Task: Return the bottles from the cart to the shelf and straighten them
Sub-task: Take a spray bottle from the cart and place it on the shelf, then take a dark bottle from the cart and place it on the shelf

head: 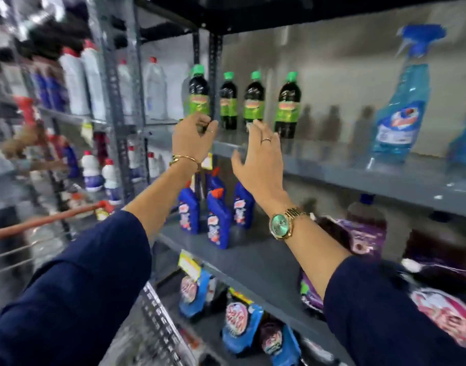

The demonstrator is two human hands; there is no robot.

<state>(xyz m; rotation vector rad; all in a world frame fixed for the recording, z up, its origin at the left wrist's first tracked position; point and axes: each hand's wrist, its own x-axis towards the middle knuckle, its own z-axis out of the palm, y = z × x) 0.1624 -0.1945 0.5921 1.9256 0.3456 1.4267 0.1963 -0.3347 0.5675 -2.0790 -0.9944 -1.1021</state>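
Four dark bottles with green caps and green labels stand upright in a row on the grey shelf, upper centre of the frame. The leftmost bottle is gripped low; the cart's red handle shows at left.

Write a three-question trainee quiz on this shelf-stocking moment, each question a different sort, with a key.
1. True or false: the left hand grips the leftmost green-capped bottle.
2. How many green-capped bottles show on the upper shelf, counting the gripped one?
3. The right hand is: A) open, fingers spread by the bottles; B) closed on the spray bottle; C) on the cart handle.

Key: 1 true; 2 four; 3 A.
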